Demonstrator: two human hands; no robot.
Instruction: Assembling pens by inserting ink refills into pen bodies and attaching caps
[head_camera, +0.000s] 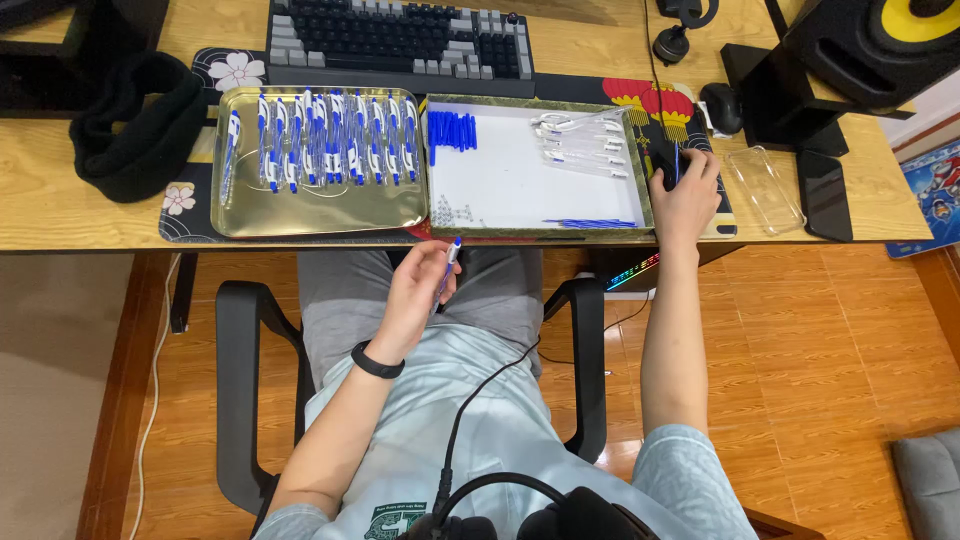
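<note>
Two trays sit at the tabletop's front edge; my left hand (415, 290) pinches a blue pen (449, 262) below them, while my right hand (685, 195) presses fingers together on a blue piece (677, 163).

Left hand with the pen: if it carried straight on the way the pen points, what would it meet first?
Probably the near rim of the white tray, just beyond the blue pen in the left hand; the hand's height relative to the desk is unclear.

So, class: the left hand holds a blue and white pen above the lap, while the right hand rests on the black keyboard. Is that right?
Not quite. In the head view the right hand rests on the patterned desk mat beside the white-lined tray, not the black keyboard. The left hand does hold the blue and white pen.
</note>
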